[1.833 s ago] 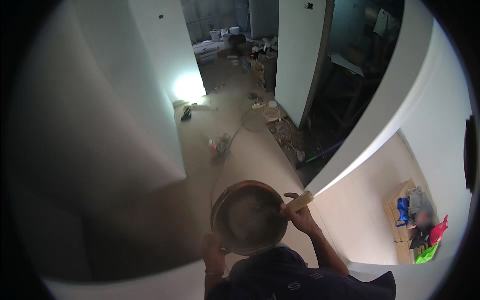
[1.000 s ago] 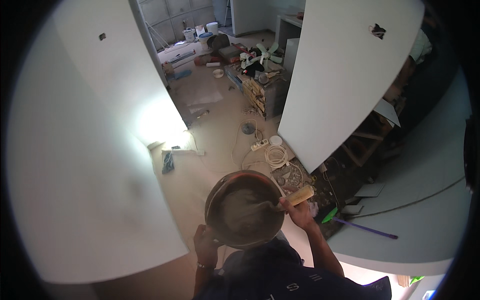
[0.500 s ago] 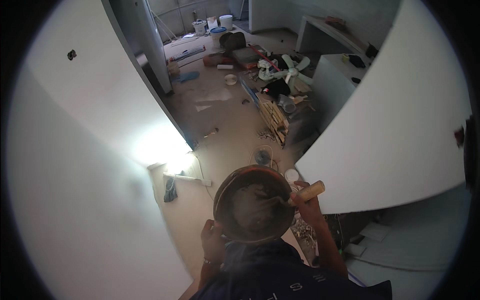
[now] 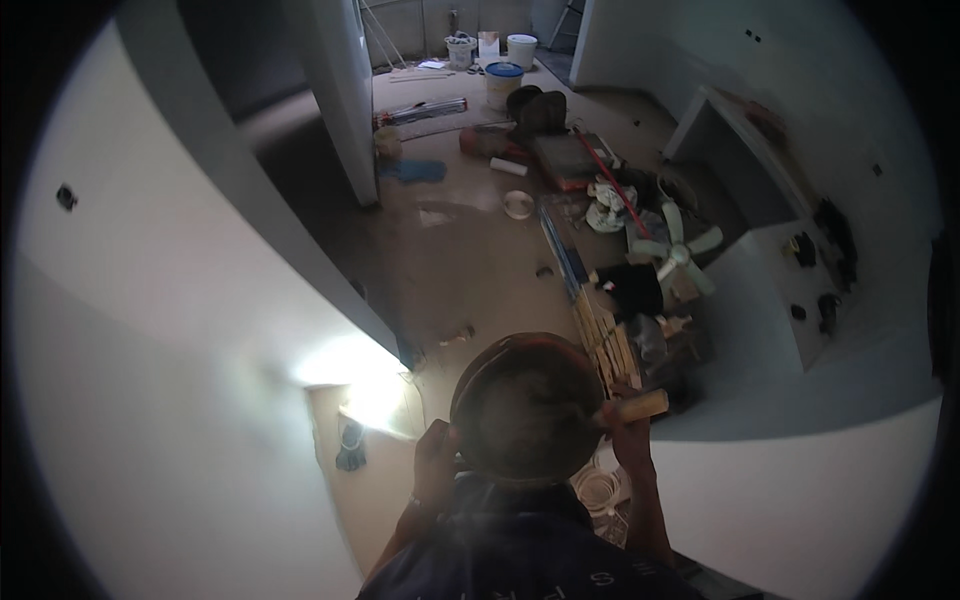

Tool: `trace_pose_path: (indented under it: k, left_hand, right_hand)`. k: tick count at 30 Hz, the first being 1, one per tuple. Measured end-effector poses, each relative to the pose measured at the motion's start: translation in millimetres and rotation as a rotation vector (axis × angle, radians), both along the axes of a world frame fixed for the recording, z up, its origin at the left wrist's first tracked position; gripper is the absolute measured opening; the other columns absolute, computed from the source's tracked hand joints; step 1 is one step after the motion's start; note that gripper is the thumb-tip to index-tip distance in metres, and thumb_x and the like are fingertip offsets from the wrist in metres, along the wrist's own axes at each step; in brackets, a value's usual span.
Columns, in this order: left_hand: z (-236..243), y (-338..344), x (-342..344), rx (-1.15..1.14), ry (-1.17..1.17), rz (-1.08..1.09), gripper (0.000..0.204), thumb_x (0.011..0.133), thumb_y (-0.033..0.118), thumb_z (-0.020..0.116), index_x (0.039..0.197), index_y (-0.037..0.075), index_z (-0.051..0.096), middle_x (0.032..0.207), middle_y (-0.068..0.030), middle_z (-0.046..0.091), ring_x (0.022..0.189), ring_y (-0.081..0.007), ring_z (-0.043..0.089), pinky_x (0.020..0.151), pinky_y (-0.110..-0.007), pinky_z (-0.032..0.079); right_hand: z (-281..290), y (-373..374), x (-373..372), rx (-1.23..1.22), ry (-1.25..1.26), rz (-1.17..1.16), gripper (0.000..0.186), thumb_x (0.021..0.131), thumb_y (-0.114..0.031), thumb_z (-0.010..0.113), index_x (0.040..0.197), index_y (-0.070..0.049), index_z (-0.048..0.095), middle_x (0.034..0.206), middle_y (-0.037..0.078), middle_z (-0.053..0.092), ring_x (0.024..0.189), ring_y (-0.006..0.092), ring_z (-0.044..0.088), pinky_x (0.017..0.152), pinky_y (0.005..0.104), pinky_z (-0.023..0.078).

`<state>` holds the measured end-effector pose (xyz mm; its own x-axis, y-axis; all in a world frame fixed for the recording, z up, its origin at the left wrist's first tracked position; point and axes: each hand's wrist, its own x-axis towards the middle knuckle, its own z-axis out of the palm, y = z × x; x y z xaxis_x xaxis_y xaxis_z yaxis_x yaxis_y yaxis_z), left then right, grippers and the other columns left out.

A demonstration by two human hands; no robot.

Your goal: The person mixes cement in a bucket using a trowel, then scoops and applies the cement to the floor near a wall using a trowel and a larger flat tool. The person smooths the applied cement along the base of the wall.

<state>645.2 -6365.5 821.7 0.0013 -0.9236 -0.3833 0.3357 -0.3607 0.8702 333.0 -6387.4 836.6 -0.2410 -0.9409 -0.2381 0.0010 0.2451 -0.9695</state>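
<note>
A round dark basin (image 4: 525,410) is held up against my front, with greyish wet mix inside it. My left hand (image 4: 433,460) is closed on the basin's left rim. On the opposite rim, my right hand (image 4: 626,432) grips the wooden handle of a trowel (image 4: 643,405), whose handle end points outward to the right. The trowel's blade is too dim to make out in the basin. Whether the right fingers also bear the basin's rim, I cannot tell.
Wooden strips (image 4: 605,340), a pale fan (image 4: 680,253) and a black cloth-like heap (image 4: 632,290) lie ahead right. Buckets (image 4: 503,88) stand at the far end. A bright lamp (image 4: 375,400) glows by the left wall's corner; coiled white cable (image 4: 600,490) lies below my right hand.
The view has swung, so the room's things sit further right and lower. The basin and both hands appear slightly further right, with both grips kept.
</note>
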Motion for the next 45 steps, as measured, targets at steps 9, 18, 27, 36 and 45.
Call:
trace_pose_path:
  k: [9,18,27,36,45]
  left_hand:
    - [-23,-276,17,-0.047,-0.210,0.025,0.015,0.100,0.019,0.059,0.094,0.005,0.055,0.090,-0.0017,0.058,0.080,-0.0121,0.061,0.063,-0.030,0.059]
    - [-74,-493,11,0.023,-0.104,0.344,0.011,0.099,0.015,0.061,0.095,0.007,0.053,0.092,0.0000,0.059,0.083,-0.0096,0.061,0.064,-0.028,0.059]
    - [-103,-712,82,0.241,-0.088,0.396,0.032,0.097,0.039,0.064,0.097,0.009,0.052,0.089,0.0014,0.058,0.078,-0.0071,0.059,0.063,-0.027,0.059]
    - [-356,-947,195,0.492,-0.112,0.328,0.032,0.099,0.037,0.060,0.092,0.008,0.050,0.091,0.0008,0.047,0.084,-0.0098,0.057,0.070,-0.034,0.065]
    - [-695,-1078,278,0.559,-0.186,0.312,0.034,0.102,0.029,0.056,0.110,-0.004,0.053,0.123,-0.0111,0.053,0.107,-0.0215,0.061,0.079,-0.039,0.066]
  right_hand:
    - [-43,-302,4,-0.100,0.172,0.130,0.040,0.096,-0.023,0.067,0.129,-0.005,0.053,0.087,0.002,0.063,0.071,0.0067,0.059,0.055,0.0223,0.045]
    - [-35,-614,30,0.109,0.078,0.442,0.047,0.095,-0.024,0.069,0.133,-0.004,0.051,0.092,0.006,0.066,0.083,0.0105,0.063,0.068,0.0238,0.049]
    - [-114,-885,129,0.176,0.117,0.717,0.056,0.094,-0.032,0.068,0.138,-0.005,0.046,0.094,0.008,0.067,0.088,0.0143,0.064,0.076,0.0286,0.051]
    - [-387,-1102,235,0.296,0.101,0.642,0.056,0.095,-0.034,0.065,0.141,-0.009,0.045,0.090,0.003,0.063,0.071,0.0097,0.058,0.053,0.0226,0.045]
    - [-709,-1239,321,0.266,0.045,0.672,0.061,0.092,-0.027,0.068,0.143,-0.003,0.043,0.105,0.008,0.064,0.100,0.0159,0.061,0.089,0.0309,0.048]
